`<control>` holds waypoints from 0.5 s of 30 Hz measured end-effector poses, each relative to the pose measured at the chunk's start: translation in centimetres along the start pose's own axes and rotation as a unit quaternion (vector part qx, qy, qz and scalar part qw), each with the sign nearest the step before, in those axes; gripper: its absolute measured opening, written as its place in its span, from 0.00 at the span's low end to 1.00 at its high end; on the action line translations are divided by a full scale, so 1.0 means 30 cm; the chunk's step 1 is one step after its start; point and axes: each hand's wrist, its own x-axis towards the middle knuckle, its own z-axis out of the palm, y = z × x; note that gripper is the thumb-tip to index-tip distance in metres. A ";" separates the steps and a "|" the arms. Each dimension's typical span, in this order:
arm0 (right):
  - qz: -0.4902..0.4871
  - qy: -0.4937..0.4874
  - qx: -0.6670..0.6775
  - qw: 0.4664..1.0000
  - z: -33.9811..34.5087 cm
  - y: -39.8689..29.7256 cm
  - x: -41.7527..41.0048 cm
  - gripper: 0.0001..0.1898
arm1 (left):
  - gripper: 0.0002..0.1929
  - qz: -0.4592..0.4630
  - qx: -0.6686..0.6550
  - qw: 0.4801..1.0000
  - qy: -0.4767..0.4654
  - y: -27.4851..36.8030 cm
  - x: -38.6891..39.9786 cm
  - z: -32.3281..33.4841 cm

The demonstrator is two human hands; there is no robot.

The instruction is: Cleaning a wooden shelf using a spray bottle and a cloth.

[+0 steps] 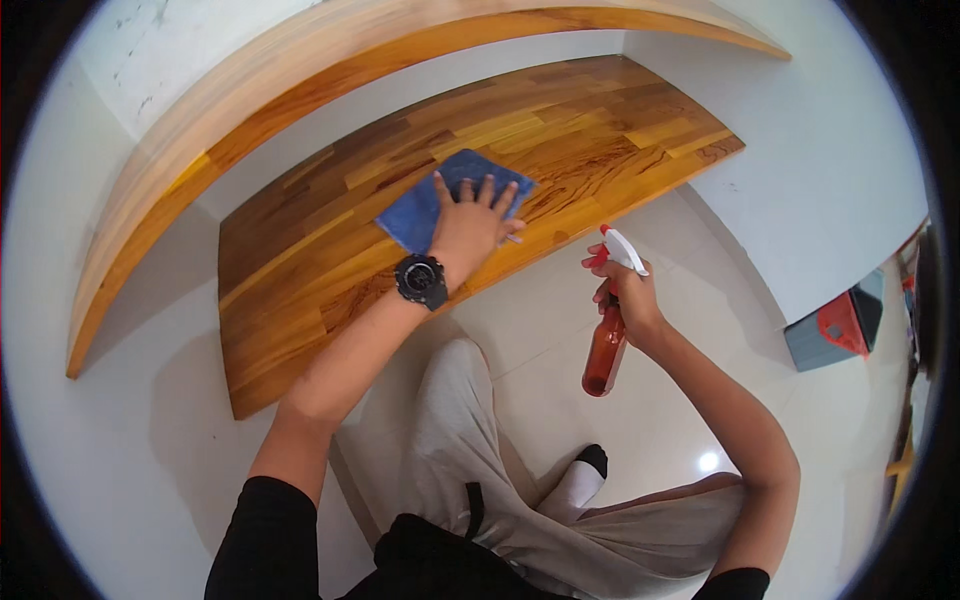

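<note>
My left hand, with a black watch on its wrist, lies palm down with fingers spread on a blue cloth. Under it the cloth rests flat on a varnished wooden shelf, near the front edge. My right hand grips the neck of a reddish-brown, see-through spray bottle with a white and red trigger head. Dark liquid shows at the bottle's base. The bottle is held in front of the shelf, above the floor, its nozzle end towards the shelf.
A second wooden shelf curves across above the lower one. White walls close in both ends. On the tiled floor at the right stands a grey bin with a red bag. My bent legs are below the shelf's front edge.
</note>
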 end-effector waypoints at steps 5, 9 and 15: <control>0.007 0.014 0.004 1.000 0.001 0.020 -0.005 0.20 | 0.39 0.069 -0.164 0.982 0.060 0.086 -0.149 -0.038; 0.019 0.003 0.002 1.000 0.001 0.040 -0.002 0.19 | 0.35 0.188 -0.125 0.974 -0.001 0.110 -0.223 -0.114; 0.014 0.007 0.004 1.000 -0.006 0.048 0.026 0.20 | 0.28 0.174 -0.201 0.960 0.085 0.028 -0.023 -0.036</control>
